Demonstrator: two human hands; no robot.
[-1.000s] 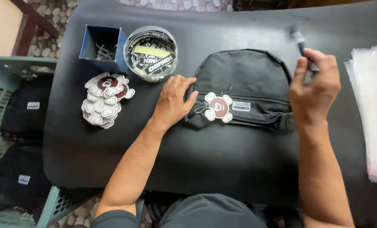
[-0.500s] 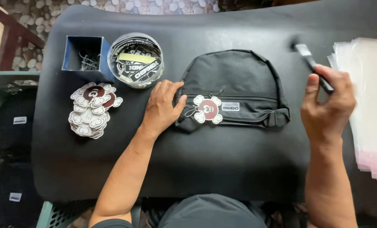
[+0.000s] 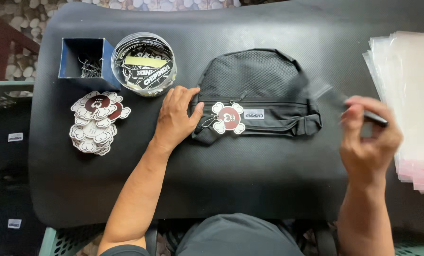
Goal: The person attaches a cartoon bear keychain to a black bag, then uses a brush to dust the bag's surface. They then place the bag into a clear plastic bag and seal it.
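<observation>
A small black bag [image 3: 257, 90] lies on the black table [image 3: 250, 180], with a white flower-shaped tag with a dark red centre [image 3: 228, 118] hanging at its front. My left hand [image 3: 176, 118] rests flat on the table, fingers touching the bag's left end. My right hand [image 3: 368, 140] is at the right, closed around a thin black tool [image 3: 375, 118] that is blurred; it sits beside a stack of clear plastic bags [image 3: 409, 95].
A pile of the same flower tags [image 3: 96, 123] lies at the left. Behind it stand a blue box of metal pins [image 3: 84, 64] and a round clear tub of black labels [image 3: 143, 64]. Green crates with black bags [image 3: 5, 156] sit left of the table.
My right hand has moved right and toward me with the black tool, from above the bag to beside the plastic bags. My left hand has stayed on the bag's left end.
</observation>
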